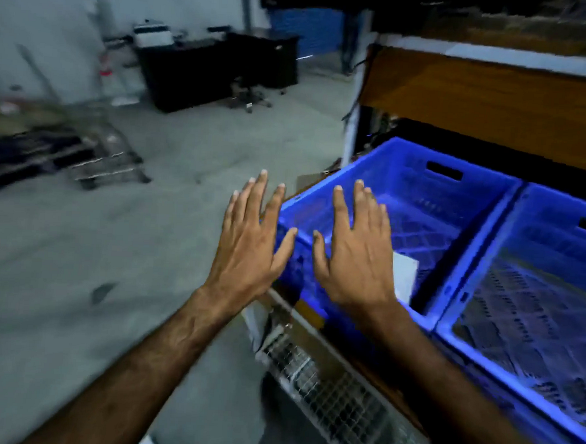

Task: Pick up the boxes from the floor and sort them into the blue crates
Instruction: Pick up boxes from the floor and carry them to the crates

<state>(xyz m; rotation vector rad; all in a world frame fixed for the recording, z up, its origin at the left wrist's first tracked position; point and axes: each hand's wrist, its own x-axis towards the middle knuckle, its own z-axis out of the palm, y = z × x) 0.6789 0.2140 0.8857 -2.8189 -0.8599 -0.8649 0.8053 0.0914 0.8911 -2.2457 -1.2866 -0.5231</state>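
Much of the view is grey concrete floor (76, 260), smooth and dull, running back to a pale wall (40, 17). A black desk (218, 69) stands against that wall with an office chair (248, 95) on castors just beside it, and a low metal trolley (66, 153) sits at the left, too blurred to read in detail. On the right rises a wooden shelf unit (498, 100) with a brown board front; below its near edge runs a wire mesh panel (336, 396).

Two blue crates sit side by side on the shelf, touching. The left crate (424, 182) is moulded plastic with a slotted handle hole and a perforated lattice floor — a flat white box (403, 273) lies at its near end, partly hidden behind the right hand. The right crate (558, 238) has the same lattice floor; its contents cannot be made out.

Both bare hands hang palm down, holding nothing. The left hand (252, 243) hovers over the floor just beside the left crate's corner, fingers straight and fanned apart. The right hand (354, 256) is above that crate's near rim, fingers straight and closer together, thumb splayed out
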